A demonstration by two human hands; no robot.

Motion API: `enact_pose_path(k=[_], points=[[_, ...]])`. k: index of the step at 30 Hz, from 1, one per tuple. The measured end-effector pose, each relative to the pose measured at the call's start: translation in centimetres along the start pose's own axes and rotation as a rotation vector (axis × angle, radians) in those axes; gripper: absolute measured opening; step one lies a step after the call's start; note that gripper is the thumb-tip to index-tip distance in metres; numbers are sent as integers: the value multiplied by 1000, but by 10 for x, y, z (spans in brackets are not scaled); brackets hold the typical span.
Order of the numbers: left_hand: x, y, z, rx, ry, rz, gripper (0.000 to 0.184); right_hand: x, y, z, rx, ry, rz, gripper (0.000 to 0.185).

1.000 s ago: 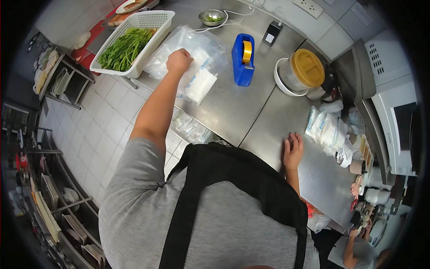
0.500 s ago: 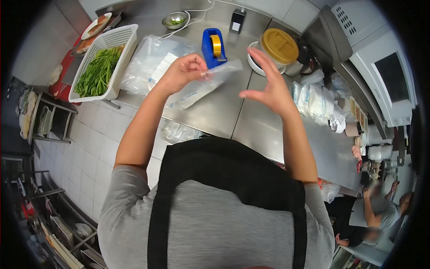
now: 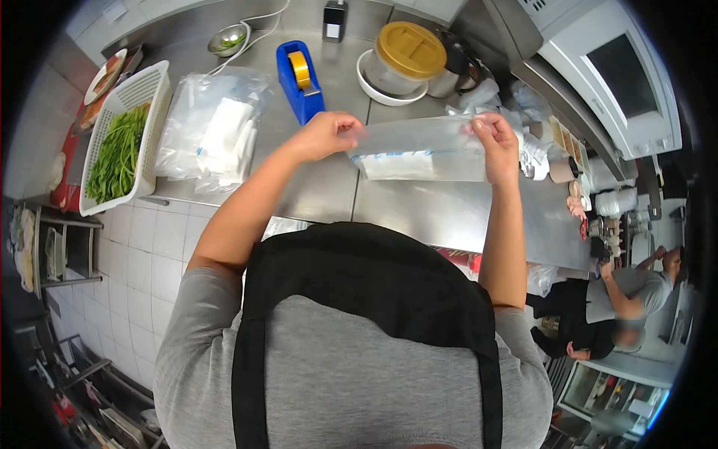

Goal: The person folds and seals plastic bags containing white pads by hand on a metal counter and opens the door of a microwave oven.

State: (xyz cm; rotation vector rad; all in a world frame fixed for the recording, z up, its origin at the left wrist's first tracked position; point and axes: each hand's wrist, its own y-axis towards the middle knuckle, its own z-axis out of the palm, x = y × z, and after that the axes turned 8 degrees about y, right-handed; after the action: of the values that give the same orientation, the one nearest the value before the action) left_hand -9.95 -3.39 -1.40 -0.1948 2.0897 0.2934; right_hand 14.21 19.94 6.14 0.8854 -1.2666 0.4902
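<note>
A clear plastic bag (image 3: 419, 142) with a white packet inside is stretched level between my two hands, above the steel counter. My left hand (image 3: 333, 136) pinches its left end, with the fingertips a little blurred. At its right end, my right hand (image 3: 495, 142) grips the plastic between thumb and fingers. Just beyond my left hand stands a blue tape dispenser (image 3: 300, 90) with a yellow roll. More white packets (image 3: 224, 138) lie on flat clear bags (image 3: 182, 127) to the left.
A white basket (image 3: 153, 127) of green vegetables stands at the left. Behind the bag, a yellow-lidded tub (image 3: 410, 51) sits in a white bowl (image 3: 366, 81). A metal bowl (image 3: 226, 41) and a microwave (image 3: 617, 67) are further out. Other people (image 3: 624, 295) are at the far right.
My left hand has lifted a bag with its packet off the pile. My right hand has risen from the counter and closed on the bag's other end. The view has swung right.
</note>
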Motion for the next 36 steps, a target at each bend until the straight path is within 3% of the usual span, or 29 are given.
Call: enact_pose_path(k=[3, 4, 6, 9, 13, 18, 21, 23, 25, 28, 31, 33, 35, 36], points=[[-18, 17, 8, -128, 267, 37, 15, -4, -21, -30, -105, -30, -30, 3], [-17, 19, 13, -118, 237, 133, 16, -5, -33, -40, -135, -34, -23, 2], [-7, 18, 25, -100, 170, 316, 16, -18, -60, -64, -52, -127, 41, 3], [19, 4, 50, -14, 269, 424, 15, -51, -104, -82, 95, -310, 212, 7], [37, -17, 72, 55, 302, 307, 12, -77, -142, -78, 192, -389, 327, 9], [37, -22, 85, -130, 384, 187, 6, -113, -146, -79, 74, -667, 71, 4], [44, -9, 95, -226, 352, 49, 5, -120, -138, -67, -235, -438, 357, 10], [38, 0, 104, -296, 300, -44, 5, -121, -133, -61, -278, -381, 317, 12], [34, 7, 108, -392, 384, 36, 6, -120, -129, -57, -322, -321, 275, 16], [34, 12, 107, -429, 376, 42, 7, -118, -135, -67, -140, -149, 86, 24], [33, 17, 108, -355, 342, -99, 6, -119, -142, -82, -40, -547, 211, 29], [31, 22, 108, -329, 362, -157, 7, -121, -134, -74, -191, -457, 253, 17], [31, 27, 109, -355, 415, -158, 7, -132, -122, -66, -330, -194, 275, 15], [32, 29, 109, -360, 440, -163, 8, -135, -118, -64, -383, -242, 272, 19]])
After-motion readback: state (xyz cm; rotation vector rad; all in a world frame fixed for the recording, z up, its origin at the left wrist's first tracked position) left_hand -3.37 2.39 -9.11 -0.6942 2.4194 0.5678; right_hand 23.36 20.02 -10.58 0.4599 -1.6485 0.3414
